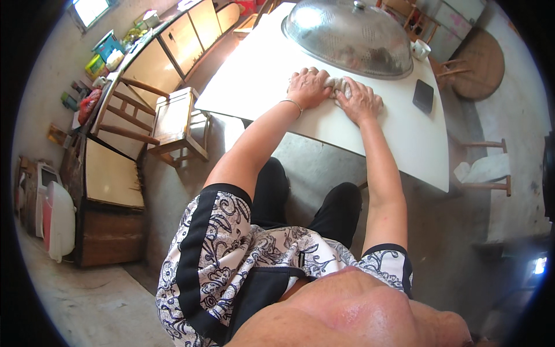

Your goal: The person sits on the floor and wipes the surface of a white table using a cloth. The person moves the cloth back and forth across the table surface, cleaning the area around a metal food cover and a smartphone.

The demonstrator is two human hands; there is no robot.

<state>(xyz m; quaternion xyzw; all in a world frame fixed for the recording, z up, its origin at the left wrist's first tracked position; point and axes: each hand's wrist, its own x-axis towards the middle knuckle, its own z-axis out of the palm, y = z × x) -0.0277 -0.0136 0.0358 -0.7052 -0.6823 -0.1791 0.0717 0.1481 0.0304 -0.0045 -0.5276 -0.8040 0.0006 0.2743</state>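
Both of my hands rest on a greyish cloth [337, 85], bunched up on a white tabletop [256, 82]. My left hand [308, 88] grips its left end, with a thin bracelet around the wrist. At the right end, my right hand [359, 100] has its fingers curled over the fabric. Most of the cloth is hidden under the two palms; a crumpled part shows between them. Just beyond my hands stands a large perforated metal dome cover [351, 37] with a knob on top. What it covers is hidden.
A dark smartphone [423, 96] lies right of my right hand, near a white mug [420, 50]. Wooden chairs stand at the left [173, 121] and right [485, 167], the right one with a pale cloth on it. A long cabinet [149, 78] bearing several items lines the left wall.
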